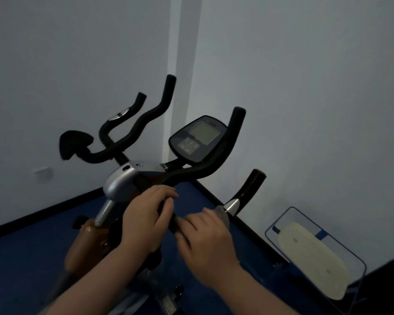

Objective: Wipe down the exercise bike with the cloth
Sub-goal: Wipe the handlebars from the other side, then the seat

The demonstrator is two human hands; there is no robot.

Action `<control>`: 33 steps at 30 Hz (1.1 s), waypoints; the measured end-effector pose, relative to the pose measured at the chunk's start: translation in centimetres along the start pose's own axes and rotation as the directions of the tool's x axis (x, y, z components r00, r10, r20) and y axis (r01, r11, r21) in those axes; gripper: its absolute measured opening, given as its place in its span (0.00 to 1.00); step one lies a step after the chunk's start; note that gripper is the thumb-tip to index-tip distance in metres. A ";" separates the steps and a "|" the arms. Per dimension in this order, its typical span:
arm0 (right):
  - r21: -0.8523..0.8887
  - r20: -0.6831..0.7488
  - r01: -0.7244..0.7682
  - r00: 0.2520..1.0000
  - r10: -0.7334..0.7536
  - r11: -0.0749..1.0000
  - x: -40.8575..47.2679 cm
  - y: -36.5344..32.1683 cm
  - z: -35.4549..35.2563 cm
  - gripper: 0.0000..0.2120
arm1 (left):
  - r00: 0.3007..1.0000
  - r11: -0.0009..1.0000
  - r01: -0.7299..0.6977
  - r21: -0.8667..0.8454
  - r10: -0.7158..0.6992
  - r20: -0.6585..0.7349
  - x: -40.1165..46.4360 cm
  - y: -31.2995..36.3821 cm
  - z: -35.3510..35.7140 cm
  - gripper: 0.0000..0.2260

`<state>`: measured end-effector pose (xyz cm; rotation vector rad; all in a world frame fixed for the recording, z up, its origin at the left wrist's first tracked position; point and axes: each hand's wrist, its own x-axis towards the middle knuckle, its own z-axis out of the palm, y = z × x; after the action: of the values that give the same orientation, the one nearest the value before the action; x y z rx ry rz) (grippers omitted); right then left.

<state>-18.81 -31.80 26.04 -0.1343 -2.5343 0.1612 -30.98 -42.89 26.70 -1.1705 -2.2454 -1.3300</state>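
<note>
Directly before me stands the exercise bike (132, 180), one unit, its long axis running from my near side toward the room corner, handlebars pointing away and upward. Four black bar ends counted, one console (197, 138) tilted toward me. My left hand (146, 214) is curled around the near black handlebar grip (172, 221). My right hand (205, 237) lies over the same bar just beside the left; fingers bent over a grey cloth (222, 213), of which only a small blurred part shows beyond them. Floor (27, 258) is blue, edged with black skirting. Two pale walls meet at a corner. One clear container (316, 253) holding a cream object sits against the right-hand wall.
</note>
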 end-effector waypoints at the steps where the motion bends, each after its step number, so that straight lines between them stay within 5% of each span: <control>1: 0.006 0.033 0.024 0.999 -0.025 1.000 0.4 0.0 -0.4 0.13 | 1.000 1.000 0.000 -0.003 0.000 -0.001 -0.2 0.0 -0.1 0.14; 5: -0.031 0.162 0.089 0.983 -0.083 0.996 0.0 4.0 -3.3 0.14 | 0.996 0.982 0.070 0.178 -0.059 -0.065 -1.5 -0.5 -0.9 0.14; 8: -0.009 0.123 0.043 0.992 -0.042 0.999 -1.2 3.5 -3.1 0.12 | 0.969 0.944 0.206 0.257 -0.161 -0.187 -2.2 -1.2 -1.0 0.07; 13: -0.123 0.245 -0.045 0.967 0.075 0.991 3.7 -1.4 0.0 0.15 | 0.893 0.901 0.401 0.166 -0.344 -0.291 -2.6 -2.0 -1.0 0.07; 17: -0.008 0.515 -0.164 0.845 0.145 0.986 6.8 0.2 0.6 0.15 | 0.830 0.870 0.490 0.058 -0.446 -0.335 -3.0 -1.9 -0.9 0.05; 22: -0.092 0.447 0.062 0.895 -0.015 0.994 3.1 0.0 -0.8 0.10 | 0.804 0.839 0.543 0.030 -0.508 -0.310 -2.9 -2.4 -0.7 0.07; 30: 0.062 0.406 -0.095 0.912 0.062 0.994 8.9 -1.5 1.5 0.07 | 0.779 0.815 0.578 -0.035 -0.564 -0.273 -3.0 -2.3 -0.8 0.11; 33: 0.163 0.507 -0.181 0.859 0.075 0.970 7.6 0.7 -0.6 0.10 | 0.773 0.804 0.589 -0.076 -0.588 -0.238 -3.0 -2.5 -0.9 0.09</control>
<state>-24.72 -30.01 30.63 -0.2030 -3.0015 0.5788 -31.17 -45.79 23.92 -0.2387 -2.5068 -1.5711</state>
